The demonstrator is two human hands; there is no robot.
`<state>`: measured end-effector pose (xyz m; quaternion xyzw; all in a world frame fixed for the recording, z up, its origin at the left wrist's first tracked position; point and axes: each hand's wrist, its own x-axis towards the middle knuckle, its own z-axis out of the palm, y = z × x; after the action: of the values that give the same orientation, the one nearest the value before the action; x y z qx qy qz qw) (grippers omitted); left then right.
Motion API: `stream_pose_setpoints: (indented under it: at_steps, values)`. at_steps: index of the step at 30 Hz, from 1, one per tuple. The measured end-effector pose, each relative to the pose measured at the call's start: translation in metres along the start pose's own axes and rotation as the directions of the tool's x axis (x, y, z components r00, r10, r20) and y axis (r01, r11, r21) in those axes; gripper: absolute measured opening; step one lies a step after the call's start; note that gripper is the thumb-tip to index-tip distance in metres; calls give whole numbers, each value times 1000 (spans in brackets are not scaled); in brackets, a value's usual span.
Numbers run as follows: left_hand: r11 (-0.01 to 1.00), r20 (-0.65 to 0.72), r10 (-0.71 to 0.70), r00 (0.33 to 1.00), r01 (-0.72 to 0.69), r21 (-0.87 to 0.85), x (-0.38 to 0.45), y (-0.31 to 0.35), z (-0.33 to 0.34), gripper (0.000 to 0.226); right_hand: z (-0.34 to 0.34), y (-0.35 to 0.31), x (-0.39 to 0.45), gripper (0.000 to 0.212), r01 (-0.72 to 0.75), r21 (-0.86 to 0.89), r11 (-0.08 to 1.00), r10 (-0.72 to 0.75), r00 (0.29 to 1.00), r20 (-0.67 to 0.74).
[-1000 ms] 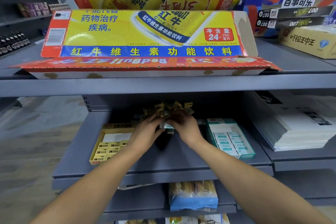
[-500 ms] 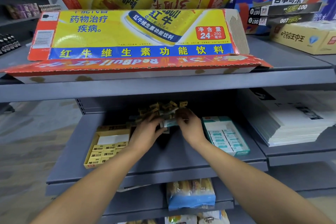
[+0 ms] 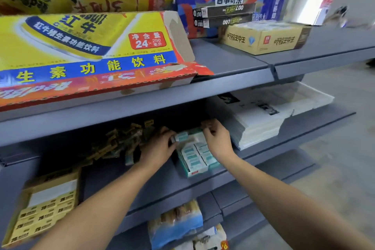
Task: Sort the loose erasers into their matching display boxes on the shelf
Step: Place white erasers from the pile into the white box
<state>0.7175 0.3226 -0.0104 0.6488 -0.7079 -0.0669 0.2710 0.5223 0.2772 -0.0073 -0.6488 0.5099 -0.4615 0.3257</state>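
Your left hand (image 3: 157, 147) pinches a teal-labelled eraser (image 3: 181, 136) between thumb and fingers, holding it at the back left corner of the teal display box (image 3: 195, 171). The eraser's long axis runs left to right, across the box, while the erasers already seated in it lie in two rows with their labels up. Your right hand (image 3: 218, 140) hangs over the back of the same box with its fingers curled together; something small and pale may be pinched at the fingertips, but the blur leaves you unable to tell. The box lies just to the right of your left hand, so the held eraser is nearly over its open back section, and the drop looks like a short move rightward and down. The heap of loose erasers (image 3: 119, 142), mostly yellow-sleeved, sits left of your left hand in the shadow under the shelf. The yellow display box (image 3: 43, 208) lies well apart, toward the front left of the shelf (image 3: 154, 184).
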Motion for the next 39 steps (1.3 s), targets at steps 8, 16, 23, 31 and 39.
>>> stream_pose_setpoints:
  at_steps: [8,16,23,31,39]
  values:
    - [996,88,-83,993,79,50,20,3,20,26,-5,12,14,20,-23,54,998,23,1000,-7]
    - [988,97,-121,988,110,111,27,1,27,30,0,20,19,20,19,28,999,-19,1000,10]
    - [983,113,-54,992,33,180,32,2,31,27,3,24,22,22,2,45,999,-3,1000,20]
    - [970,116,-77,990,48,237,31,-4,36,25,8,23,20,21,30,28,999,-32,998,52]
    - [989,-117,-93,989,105,104,-10,-37,-8,34,66,-1,-3,37,462,-147,875,-391,852,349]
